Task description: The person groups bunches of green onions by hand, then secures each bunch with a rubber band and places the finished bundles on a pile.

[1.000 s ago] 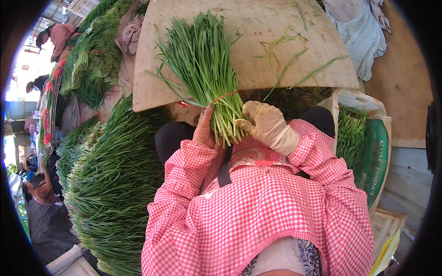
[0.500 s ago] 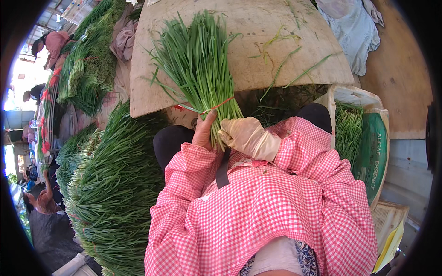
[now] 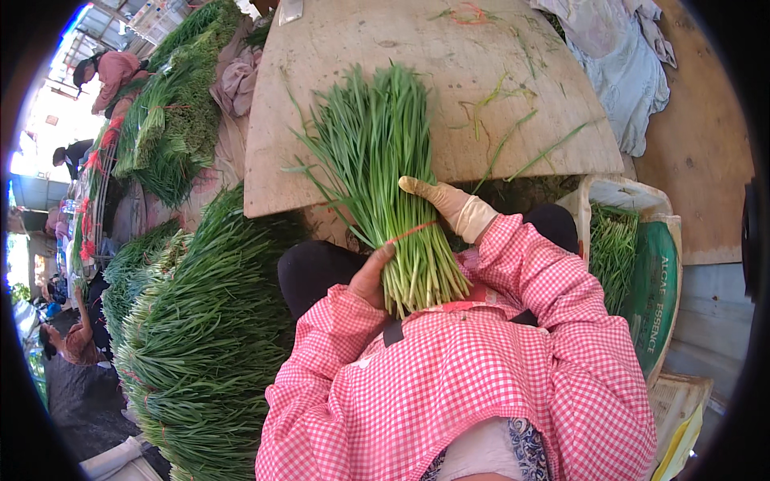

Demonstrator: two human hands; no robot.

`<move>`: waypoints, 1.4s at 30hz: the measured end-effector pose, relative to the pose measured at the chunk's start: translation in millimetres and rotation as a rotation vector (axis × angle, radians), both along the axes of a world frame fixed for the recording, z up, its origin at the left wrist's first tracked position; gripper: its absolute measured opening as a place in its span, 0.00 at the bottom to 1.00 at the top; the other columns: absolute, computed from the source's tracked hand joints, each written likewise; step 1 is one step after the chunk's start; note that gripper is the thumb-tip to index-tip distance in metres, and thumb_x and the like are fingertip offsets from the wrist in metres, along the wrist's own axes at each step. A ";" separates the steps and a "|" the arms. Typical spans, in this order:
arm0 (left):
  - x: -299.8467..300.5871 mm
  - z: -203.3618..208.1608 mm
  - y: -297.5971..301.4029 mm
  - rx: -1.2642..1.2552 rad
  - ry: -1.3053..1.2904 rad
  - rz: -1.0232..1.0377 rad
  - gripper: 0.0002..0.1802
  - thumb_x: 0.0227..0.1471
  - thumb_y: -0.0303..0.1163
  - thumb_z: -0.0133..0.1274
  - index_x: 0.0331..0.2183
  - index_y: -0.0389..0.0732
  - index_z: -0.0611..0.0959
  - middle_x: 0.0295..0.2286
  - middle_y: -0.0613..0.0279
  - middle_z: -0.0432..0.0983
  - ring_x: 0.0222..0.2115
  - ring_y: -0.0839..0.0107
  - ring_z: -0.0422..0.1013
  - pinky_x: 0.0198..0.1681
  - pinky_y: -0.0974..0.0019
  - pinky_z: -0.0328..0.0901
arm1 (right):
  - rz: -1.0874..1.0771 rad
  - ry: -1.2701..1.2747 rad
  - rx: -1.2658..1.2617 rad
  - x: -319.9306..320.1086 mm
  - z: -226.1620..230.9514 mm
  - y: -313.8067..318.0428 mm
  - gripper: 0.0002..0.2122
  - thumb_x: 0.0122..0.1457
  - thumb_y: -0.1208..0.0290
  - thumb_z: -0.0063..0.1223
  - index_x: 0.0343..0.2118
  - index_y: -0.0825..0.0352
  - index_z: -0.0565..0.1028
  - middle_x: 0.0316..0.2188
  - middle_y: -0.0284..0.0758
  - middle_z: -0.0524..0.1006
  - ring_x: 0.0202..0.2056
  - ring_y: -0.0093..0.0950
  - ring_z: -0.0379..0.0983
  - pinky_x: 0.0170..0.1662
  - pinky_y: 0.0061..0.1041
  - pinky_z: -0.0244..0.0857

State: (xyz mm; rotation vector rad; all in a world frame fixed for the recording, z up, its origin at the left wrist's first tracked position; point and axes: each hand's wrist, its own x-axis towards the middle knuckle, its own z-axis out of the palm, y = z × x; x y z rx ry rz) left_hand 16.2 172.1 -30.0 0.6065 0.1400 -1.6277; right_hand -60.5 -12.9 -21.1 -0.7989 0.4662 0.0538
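Observation:
A thick bunch of garlic chives [image 3: 385, 156] is held between my hands, its dark leaf tips pointing away over the board and its pale cut ends toward my lap. A red tie [image 3: 413, 232] circles the stalks near those ends. My bare left hand [image 3: 371, 276] grips the bunch from the left, just below the tie, thumb on the stalks and fingers hidden behind. Above the tie, my right hand [image 3: 447, 204], in a pale glove, clasps the bunch from the right. Its thumb lies across the stalks, while its other fingers are hidden.
A wooden board [image 3: 281, 168] in front carries loose leaves. Heaped chives [image 3: 200, 345] lie left, with another pile [image 3: 164, 144] farther off. At right stands a white crate [image 3: 658, 196] of chives with a green sack [image 3: 654, 289]. Cloths [image 3: 618, 72] hang behind. Several people work at far left.
The bunch has come nearer my body, and its cut ends now show fanned over my lap. My right hand has moved from the stalk ends to above the tie.

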 end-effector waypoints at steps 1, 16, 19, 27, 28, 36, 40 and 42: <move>1.0 0.0 0.6 0.019 0.006 -0.019 0.29 0.51 0.43 0.48 0.51 0.39 0.63 0.45 0.51 0.67 0.43 0.58 0.67 0.47 0.54 0.63 | -0.007 0.028 0.096 2.7 3.9 -1.3 0.27 0.48 0.51 0.55 0.45 0.66 0.68 0.39 0.34 0.74 0.38 0.24 0.70 0.43 0.24 0.64; 64.7 46.5 -47.3 -0.112 -0.925 0.268 0.26 0.46 0.37 0.52 0.46 0.35 0.68 0.40 0.58 0.70 0.38 0.66 0.69 0.42 0.62 0.65 | -0.129 -0.321 -0.708 22.7 74.7 -8.7 0.30 0.41 0.56 0.63 0.45 0.68 0.67 0.40 0.34 0.72 0.41 0.26 0.67 0.45 0.26 0.61; 57.1 97.1 -64.9 -0.229 -0.938 0.432 0.17 0.41 0.24 0.55 0.37 0.34 0.74 0.33 0.60 0.73 0.31 0.68 0.71 0.35 0.68 0.67 | -0.169 -0.441 -0.712 34.3 117.0 -23.3 0.35 0.38 0.58 0.66 0.48 0.68 0.63 0.41 0.37 0.71 0.43 0.28 0.66 0.47 0.27 0.61; 106.2 192.8 -94.3 -0.570 -1.691 0.592 0.15 0.38 0.23 0.57 0.34 0.34 0.77 0.31 0.60 0.76 0.29 0.74 0.72 0.32 0.72 0.69 | -0.429 -0.595 -1.222 62.0 201.9 -49.6 0.31 0.36 0.61 0.68 0.43 0.70 0.68 0.35 0.37 0.75 0.38 0.28 0.71 0.43 0.26 0.65; 113.5 199.8 -98.3 -0.630 -1.751 0.606 0.15 0.38 0.23 0.57 0.34 0.34 0.78 0.30 0.60 0.76 0.29 0.74 0.72 0.33 0.72 0.69 | -0.391 -0.596 -1.222 63.1 212.2 -49.3 0.29 0.37 0.62 0.67 0.42 0.70 0.69 0.35 0.36 0.75 0.37 0.26 0.71 0.43 0.25 0.65; 141.1 192.7 -101.3 -0.625 -1.659 0.287 0.28 0.35 0.21 0.61 0.42 0.35 0.72 0.37 0.57 0.73 0.36 0.68 0.71 0.40 0.67 0.67 | -0.181 -0.699 -1.293 72.3 170.8 -75.4 0.24 0.41 0.61 0.64 0.40 0.66 0.72 0.38 0.35 0.75 0.38 0.27 0.69 0.45 0.26 0.63; 147.8 96.5 -100.7 0.007 -1.876 0.308 0.32 0.34 0.26 0.61 0.46 0.37 0.71 0.42 0.58 0.70 0.46 0.69 0.63 0.50 0.64 0.58 | -0.042 -0.486 -0.767 68.5 111.9 -60.0 0.23 0.43 0.69 0.62 0.45 0.64 0.70 0.39 0.36 0.74 0.40 0.29 0.68 0.46 0.26 0.60; 145.2 91.7 -111.4 0.158 -1.661 0.297 0.28 0.37 0.27 0.59 0.45 0.36 0.72 0.41 0.60 0.70 0.44 0.69 0.64 0.49 0.64 0.57 | -0.159 -0.434 -0.326 69.6 118.1 -52.1 0.21 0.44 0.73 0.60 0.44 0.65 0.70 0.38 0.38 0.73 0.40 0.29 0.68 0.46 0.27 0.61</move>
